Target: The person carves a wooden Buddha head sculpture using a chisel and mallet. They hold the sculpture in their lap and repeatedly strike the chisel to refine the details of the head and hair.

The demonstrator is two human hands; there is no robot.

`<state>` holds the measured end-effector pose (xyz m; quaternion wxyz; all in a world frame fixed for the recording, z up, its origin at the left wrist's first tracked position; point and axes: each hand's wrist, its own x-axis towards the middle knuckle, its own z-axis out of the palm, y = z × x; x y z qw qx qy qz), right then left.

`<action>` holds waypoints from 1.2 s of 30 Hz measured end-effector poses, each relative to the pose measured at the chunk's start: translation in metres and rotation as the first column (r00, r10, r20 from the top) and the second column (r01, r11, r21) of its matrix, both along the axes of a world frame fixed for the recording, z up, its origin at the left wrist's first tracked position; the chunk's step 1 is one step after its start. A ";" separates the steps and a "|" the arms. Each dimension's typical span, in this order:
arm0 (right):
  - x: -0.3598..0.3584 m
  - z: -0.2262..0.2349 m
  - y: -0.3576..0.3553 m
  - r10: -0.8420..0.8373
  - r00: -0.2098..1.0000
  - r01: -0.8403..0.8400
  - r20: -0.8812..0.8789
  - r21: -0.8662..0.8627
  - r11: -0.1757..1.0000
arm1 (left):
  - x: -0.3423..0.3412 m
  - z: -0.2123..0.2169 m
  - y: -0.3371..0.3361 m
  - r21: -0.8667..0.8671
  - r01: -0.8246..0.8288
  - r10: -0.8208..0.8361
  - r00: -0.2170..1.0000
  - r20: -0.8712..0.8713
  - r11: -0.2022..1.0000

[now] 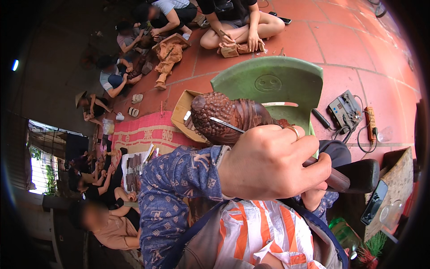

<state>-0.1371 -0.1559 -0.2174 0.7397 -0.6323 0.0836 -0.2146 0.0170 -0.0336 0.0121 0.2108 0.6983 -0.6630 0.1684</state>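
From where I stand, I see a dark red-brown carving [216, 117], a head with rows of small knobs, which lies in front of the backrest of a green chair [286, 78]. The carving passes over the left edge of this chair, and its knobbed end is just beside a cardboard box [179, 111].

The left hand [274, 163] of the seated person is spread over the near side of the carving, its back turned up, with a ring [293, 131] on one finger. Its fingers are bent narrowly around a dark brown handle [337, 181], and a black part [362, 175] shows at the outer end. On the other side of this hand, a thin metal strip [226, 124] comes out in line with the handle and crosses the knobs; the middle is covered by the hand. The right hand [312, 198] is below and mostly hidden, so I cannot tell what its fingers do.

To the right of the chair, a grey box with cables [344, 111] stands on the red tiled floor [333, 49], near an orange power strip [371, 123]. A phone [374, 202] lies at the left edge of a worn board [400, 186], beside a clear cup [391, 212]. Beyond the chair, a cross-legged co-worker [228, 13] has both hands on a pale wooden piece [230, 50].
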 end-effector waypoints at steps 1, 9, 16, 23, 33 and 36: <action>0.002 0.002 -0.001 -0.036 0.999 0.037 0.015 -0.024 0.999 | 0.000 0.000 0.000 -0.005 0.001 -0.001 1.000 0.006 1.000; 0.020 0.034 -0.001 -0.195 0.966 0.203 0.170 -0.031 0.979 | 0.000 0.000 -0.001 -0.065 0.016 -0.017 1.000 -0.010 0.998; 0.020 0.038 0.000 -0.190 0.960 0.150 0.205 0.196 0.969 | 0.001 0.001 -0.001 -0.112 0.036 -0.040 0.999 -0.035 0.993; 0.019 0.049 -0.006 -0.167 0.960 0.086 0.225 0.331 0.940 | -0.002 0.003 -0.002 -0.144 0.012 -0.024 0.996 -0.085 0.990; 0.015 0.033 -0.017 -0.342 0.935 0.329 0.098 0.130 0.935 | -0.003 -0.005 -0.011 -0.282 0.076 -0.027 0.984 0.175 0.956; 0.014 0.027 -0.018 -0.307 0.946 0.297 0.108 0.102 0.950 | -0.005 -0.016 -0.016 -0.249 0.158 -0.109 0.974 0.200 0.956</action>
